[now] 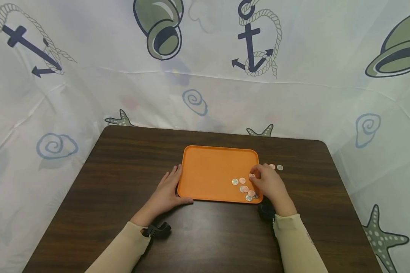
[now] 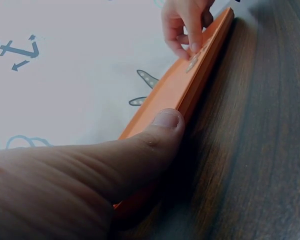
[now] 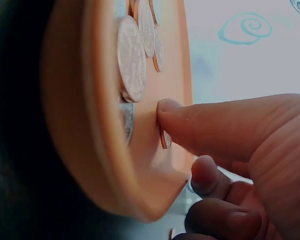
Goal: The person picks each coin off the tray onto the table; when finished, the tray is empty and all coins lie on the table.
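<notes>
An orange tray [image 1: 212, 170] lies on the table, with several coins [image 1: 245, 189] grouped in its near right corner. My left hand [image 1: 165, 195] rests against the tray's near left corner, fingers straight along the left side. Its thumb [image 2: 162, 127] lies at the front rim in the left wrist view. Over the tray's right side, my right hand [image 1: 268, 182] pinches a coin [image 1: 251, 175] between thumb and forefinger, close over the tray floor. In the right wrist view the thumb covers part of this coin [image 3: 166, 139], and the forefinger is mostly hidden behind it.
Two coins [image 1: 279, 167] lie on the dark wooden table [image 1: 130, 159] just right of the tray, one partly behind my right hand. A white patterned cloth [image 1: 218, 98] hangs beyond the table. Black bands [image 1: 157, 230] sit at my wrists.
</notes>
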Demonstrator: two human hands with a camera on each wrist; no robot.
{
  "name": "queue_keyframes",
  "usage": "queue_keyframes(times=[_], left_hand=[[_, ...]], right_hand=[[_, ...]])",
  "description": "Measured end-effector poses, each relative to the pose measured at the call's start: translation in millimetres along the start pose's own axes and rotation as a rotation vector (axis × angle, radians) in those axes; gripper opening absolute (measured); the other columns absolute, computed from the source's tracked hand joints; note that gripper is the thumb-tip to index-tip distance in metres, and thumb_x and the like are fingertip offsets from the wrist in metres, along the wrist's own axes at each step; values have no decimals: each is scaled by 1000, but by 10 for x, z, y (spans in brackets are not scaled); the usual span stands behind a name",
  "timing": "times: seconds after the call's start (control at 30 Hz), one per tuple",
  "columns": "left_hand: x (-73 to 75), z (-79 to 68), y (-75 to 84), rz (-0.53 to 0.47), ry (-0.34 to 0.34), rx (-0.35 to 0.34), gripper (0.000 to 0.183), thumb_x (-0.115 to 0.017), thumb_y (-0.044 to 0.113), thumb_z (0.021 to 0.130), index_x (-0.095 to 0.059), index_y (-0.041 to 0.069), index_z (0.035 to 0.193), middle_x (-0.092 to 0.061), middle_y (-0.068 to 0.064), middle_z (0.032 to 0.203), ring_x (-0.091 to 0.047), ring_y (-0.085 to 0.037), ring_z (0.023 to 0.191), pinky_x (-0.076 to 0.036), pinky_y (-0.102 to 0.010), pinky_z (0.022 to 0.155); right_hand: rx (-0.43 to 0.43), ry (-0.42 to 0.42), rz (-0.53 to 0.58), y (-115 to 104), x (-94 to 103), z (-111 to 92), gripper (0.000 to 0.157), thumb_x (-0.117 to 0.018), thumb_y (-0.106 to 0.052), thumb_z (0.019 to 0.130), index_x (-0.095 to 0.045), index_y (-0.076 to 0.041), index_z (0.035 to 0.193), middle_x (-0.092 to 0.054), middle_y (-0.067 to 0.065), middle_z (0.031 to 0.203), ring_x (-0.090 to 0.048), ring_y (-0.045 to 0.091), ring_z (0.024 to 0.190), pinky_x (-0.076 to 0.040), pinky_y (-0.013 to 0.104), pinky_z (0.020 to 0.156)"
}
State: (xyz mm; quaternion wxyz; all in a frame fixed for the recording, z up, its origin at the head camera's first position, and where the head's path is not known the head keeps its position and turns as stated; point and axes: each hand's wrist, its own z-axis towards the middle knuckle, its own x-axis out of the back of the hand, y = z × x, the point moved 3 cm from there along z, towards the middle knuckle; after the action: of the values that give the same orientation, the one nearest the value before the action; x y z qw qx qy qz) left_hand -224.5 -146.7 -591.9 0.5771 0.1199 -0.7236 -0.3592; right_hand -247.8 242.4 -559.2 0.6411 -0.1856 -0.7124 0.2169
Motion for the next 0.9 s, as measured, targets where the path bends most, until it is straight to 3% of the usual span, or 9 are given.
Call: queue_keyframes(times=[0.2,0.37,0.5,0.6,0.77,0.9], left_hand=[[8,-2,-1,1,7,-3,139,-92,61,81,-5,11,177,-11,-8,185,-7,-26,173,-1,-56,140],[-3,-24,-16,4,4,2,140,-92,63,80,-5,12,177,-11,-8,184,-7,-26,173,-2,-56,140],[-5,-23,-14,3,11,-6,139,-91,64,80,-5,12,177,-12,-8,184,-7,-26,173,-3,-56,140],[-4,-12,-10,4,11,-10,139,-91,65,80,-6,12,177,-12,-7,184,-7,-26,173,-3,-56,140],[-8,1,-13,7,6,-11,140,-90,67,80,-6,12,177,-12,-7,184,-7,-26,173,-3,-56,140],[-3,-4,-16,3,5,-10,139,-91,65,81,-6,12,177,-11,-8,184,-7,-26,173,-3,-56,140]], right_hand=[[21,4,33,-6,27,-2,16,-80,-18,100,-66,-10,100,-59,9,90,-55,24,76,-48,33,63],[56,40,75,11,66,-28,10,-81,-16,99,-71,-15,100,-65,5,92,-57,25,85,-52,32,68],[112,146,81,62,180,-37,6,-81,-14,99,-76,-16,101,-62,6,97,-56,24,88,-53,37,77],[112,287,101,205,324,-47,4,-81,-16,100,-79,-17,103,-66,5,98,-58,22,86,-52,34,78],[-8,503,233,680,528,-104,14,-80,-26,102,-82,-16,112,-80,4,105,-65,12,85,-49,17,67],[-202,550,475,1074,564,-146,29,-83,-35,100,-81,-13,119,-79,-5,97,-63,7,72,-49,17,57]])
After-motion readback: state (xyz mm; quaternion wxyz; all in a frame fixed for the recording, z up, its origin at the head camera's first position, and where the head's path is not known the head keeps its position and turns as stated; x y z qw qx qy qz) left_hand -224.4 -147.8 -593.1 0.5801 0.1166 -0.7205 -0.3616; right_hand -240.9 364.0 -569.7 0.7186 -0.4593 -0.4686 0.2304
